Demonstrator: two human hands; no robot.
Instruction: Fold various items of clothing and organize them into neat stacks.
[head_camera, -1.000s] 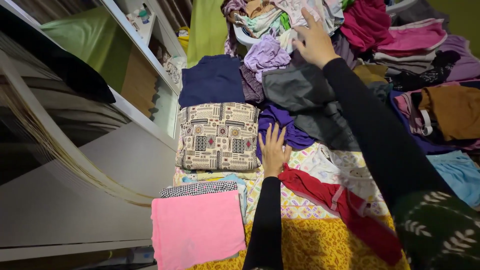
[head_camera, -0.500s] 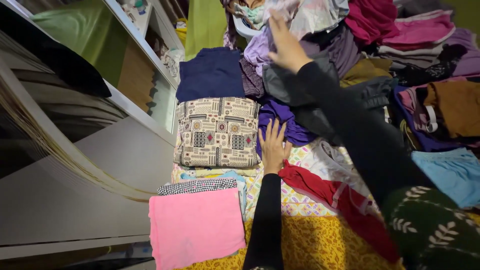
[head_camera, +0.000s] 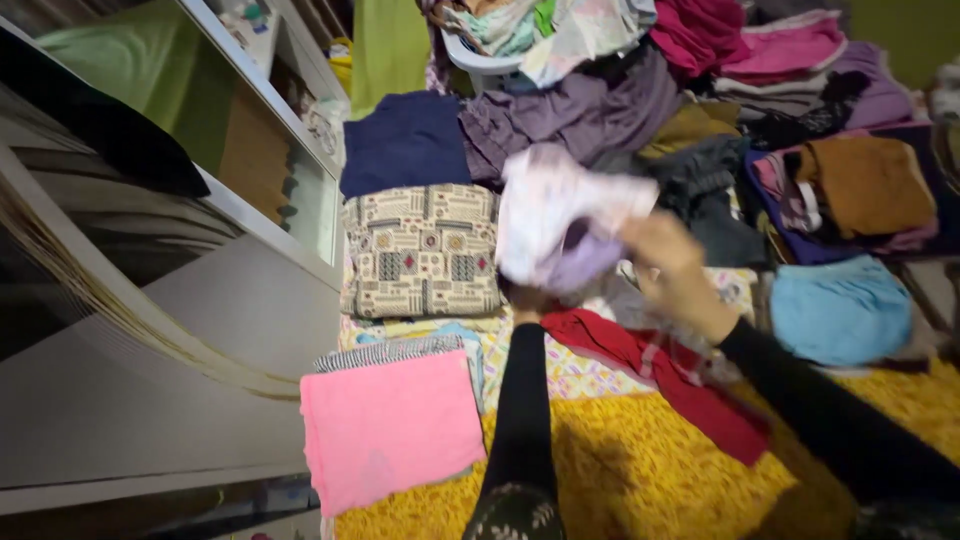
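My right hand (head_camera: 672, 268) grips a pale pink and lilac garment (head_camera: 560, 210) and holds it in the air above the bed; the cloth is motion-blurred. My left hand (head_camera: 526, 298) is almost wholly hidden under that garment, and only my black sleeve (head_camera: 525, 400) shows clearly. A red garment (head_camera: 650, 370) lies spread just to the right of my left arm. Left of my hands sits a folded beige patterned cloth (head_camera: 420, 250), with a folded navy piece (head_camera: 405, 145) behind it.
A folded pink cloth (head_camera: 390, 425) lies near the bed's left edge on the yellow patterned spread (head_camera: 620, 480). A heap of unfolded clothes (head_camera: 700, 100) and a white basket (head_camera: 480, 60) fill the back. A light blue garment (head_camera: 840, 310) lies right. White shelving (head_camera: 250, 130) stands left.
My right hand drew back from the far heap toward me, bringing the pale garment with it. The garment now covers my left hand, which lay flat on purple cloth.
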